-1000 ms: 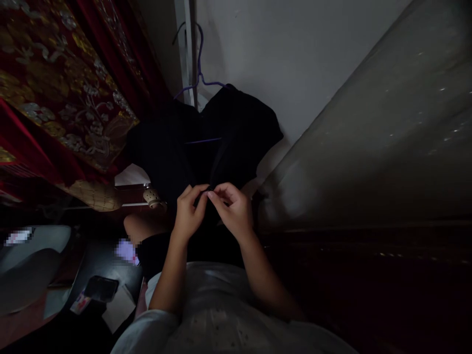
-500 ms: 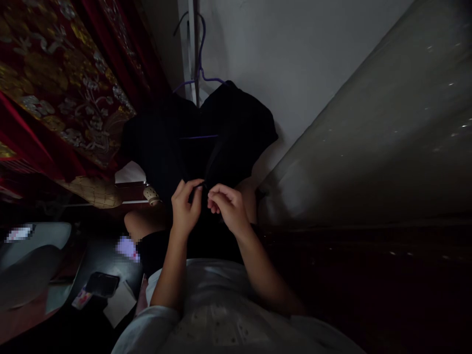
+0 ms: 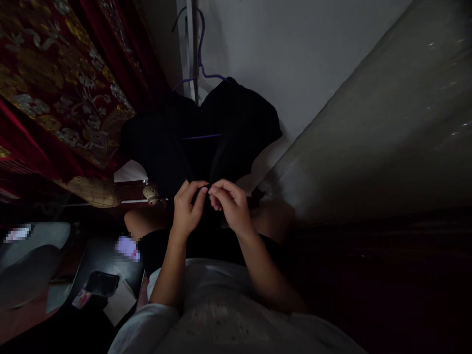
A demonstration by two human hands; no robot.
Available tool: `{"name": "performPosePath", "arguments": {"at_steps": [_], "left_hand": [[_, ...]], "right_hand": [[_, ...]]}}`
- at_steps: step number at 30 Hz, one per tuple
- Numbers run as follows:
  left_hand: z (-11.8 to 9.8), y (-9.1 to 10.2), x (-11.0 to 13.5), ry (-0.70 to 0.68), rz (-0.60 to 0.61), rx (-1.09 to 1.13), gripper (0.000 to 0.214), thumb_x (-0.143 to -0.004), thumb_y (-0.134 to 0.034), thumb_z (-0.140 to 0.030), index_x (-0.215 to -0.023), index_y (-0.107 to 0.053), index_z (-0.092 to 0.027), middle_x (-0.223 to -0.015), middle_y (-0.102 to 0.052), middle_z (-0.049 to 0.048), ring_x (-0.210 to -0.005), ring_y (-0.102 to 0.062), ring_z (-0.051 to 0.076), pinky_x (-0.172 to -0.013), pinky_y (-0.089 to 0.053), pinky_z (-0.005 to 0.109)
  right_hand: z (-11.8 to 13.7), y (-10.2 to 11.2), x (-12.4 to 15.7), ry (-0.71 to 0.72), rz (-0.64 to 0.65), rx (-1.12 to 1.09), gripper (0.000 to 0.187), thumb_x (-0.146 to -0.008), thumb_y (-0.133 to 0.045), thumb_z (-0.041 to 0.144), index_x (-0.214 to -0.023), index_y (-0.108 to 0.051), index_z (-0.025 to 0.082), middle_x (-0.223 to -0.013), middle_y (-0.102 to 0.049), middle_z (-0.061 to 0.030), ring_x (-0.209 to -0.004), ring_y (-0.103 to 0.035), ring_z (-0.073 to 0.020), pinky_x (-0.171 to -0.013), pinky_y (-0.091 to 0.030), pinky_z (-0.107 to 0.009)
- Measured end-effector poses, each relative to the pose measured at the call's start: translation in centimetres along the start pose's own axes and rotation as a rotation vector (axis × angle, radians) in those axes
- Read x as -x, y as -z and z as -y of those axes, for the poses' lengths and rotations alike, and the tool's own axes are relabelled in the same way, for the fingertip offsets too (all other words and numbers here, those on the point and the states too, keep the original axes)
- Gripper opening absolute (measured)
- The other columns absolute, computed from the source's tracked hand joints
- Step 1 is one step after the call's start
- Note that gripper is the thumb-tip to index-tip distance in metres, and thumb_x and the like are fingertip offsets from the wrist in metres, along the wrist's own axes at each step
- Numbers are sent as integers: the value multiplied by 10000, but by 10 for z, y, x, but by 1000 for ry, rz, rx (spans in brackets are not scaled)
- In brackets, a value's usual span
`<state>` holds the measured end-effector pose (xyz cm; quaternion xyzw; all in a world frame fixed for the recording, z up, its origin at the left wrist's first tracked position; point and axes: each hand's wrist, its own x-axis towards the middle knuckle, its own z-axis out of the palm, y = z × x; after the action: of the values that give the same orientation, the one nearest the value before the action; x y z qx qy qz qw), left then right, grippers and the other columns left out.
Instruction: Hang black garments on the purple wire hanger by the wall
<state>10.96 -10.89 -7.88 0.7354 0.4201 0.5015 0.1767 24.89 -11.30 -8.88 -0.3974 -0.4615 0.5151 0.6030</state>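
Observation:
A black shirt [image 3: 239,123] with its front hanging open is on a purple hanger [image 3: 201,59] in front of me. The hanger's lower bar shows across the opening. My left hand [image 3: 187,209] pinches the shirt's front edge between thumb and forefinger. Close beside it, my right hand [image 3: 232,204] is closed in a pinch at the same spot, its fingertips almost meeting the left ones. Whatever small part of the shirt lies between the fingertips is too dark to make out.
A red curtain [image 3: 73,93] with gold and silver patterns hangs at the left. Below it are a clog-like shoe [image 3: 150,193], a black table [image 3: 99,258] and a phone [image 3: 102,284] on it. A plastic-like grey sheet [image 3: 368,132] slopes along the right, by a pale wall [image 3: 295,44].
My right hand has moved in to the left hand, closing the small gap between their fingertips. My right knee has swung outward to the right.

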Motion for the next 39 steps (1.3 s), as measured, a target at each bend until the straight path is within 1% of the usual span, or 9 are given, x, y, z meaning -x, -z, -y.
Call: {"name": "performPosePath", "arguments": {"at_steps": [5, 7, 10, 15, 20, 24, 31, 35, 39], "left_hand": [[0, -5, 0, 34, -18, -15, 173, -1047, -550, -286, -1002, -697, -208, -903, -694, 32, -878, -640, 184, -807, -507, 301], [-1, -6, 1, 68, -31, -26, 180, -1047, -545, -290, -987, -693, -207, -896, -689, 30, -873, -639, 184, -800, -505, 298], [-3, -5, 2, 93, -45, -34, 167, -1038, -552, -279, -974, -687, -205, -884, -683, 25, -857, -636, 179, -788, -501, 294], [-9, -1, 3, 69, -61, -34, 143, -1028, -569, -253, -967, -687, -201, -866, -678, 19, -835, -631, 168, -775, -492, 283], [-13, 2, 4, 54, -66, -36, 124, -1026, -581, -244, -973, -686, -204, -860, -677, 15, -836, -631, 166, -773, -488, 280], [-13, 8, 3, 36, -5, -58, 133, -1033, -570, -239, -965, -679, -205, -854, -658, 16, -827, -616, 166, -763, -482, 283], [-11, 16, 1, -21, 29, -106, 147, -1043, -543, -243, -983, -673, -205, -899, -656, 39, -868, -612, 184, -785, -493, 306], [-12, 15, 3, -10, -8, -112, 139, -1037, -559, -246, -973, -676, -208, -881, -656, 33, -849, -608, 180, -771, -494, 301], [-14, 12, 6, 24, -30, -71, 147, -1046, -555, -249, -975, -678, -212, -869, -665, 23, -844, -613, 170, -780, -497, 293]], "right_hand": [[2, -1, -5, -274, 88, -257, 262, -720, -723, 415, -689, -585, 195, -463, -314, 99, -412, -238, -47, -415, -211, -200], [-2, -3, -2, -194, 46, -201, 275, -747, -731, 429, -703, -588, 197, -480, -340, 92, -430, -273, -55, -428, -242, -205], [-10, -8, 5, 59, -68, 39, 263, -850, -705, 419, -741, -613, 198, -571, -486, 46, -509, -413, -83, -491, -349, -226], [-20, -6, 8, 344, -146, 287, 131, -905, -689, 301, -815, -658, 211, -701, -626, 5, -622, -557, -121, -598, -467, -265], [-23, 3, 3, 448, -135, 350, 79, -900, -711, 279, -959, -700, 228, -864, -720, -32, -775, -679, -167, -750, -574, -326], [-12, 7, 0, 505, -59, 395, 64, -890, -703, 235, -952, -717, 232, -872, -725, -32, -798, -687, -173, -769, -588, -340], [9, 2, -8, 307, 21, 285, 112, -856, -736, 329, -836, -701, 225, -787, -713, -18, -731, -680, -164, -708, -588, -316], [5, -3, -11, 170, 9, 160, 238, -814, -780, 430, -806, -670, 220, -744, -688, -9, -660, -648, -146, -622, -555, -281], [-1, -2, -6, 148, -39, 83, 277, -862, -726, 486, -799, -667, 223, -697, -670, -7, -620, -637, -149, -601, -547, -290]]}}
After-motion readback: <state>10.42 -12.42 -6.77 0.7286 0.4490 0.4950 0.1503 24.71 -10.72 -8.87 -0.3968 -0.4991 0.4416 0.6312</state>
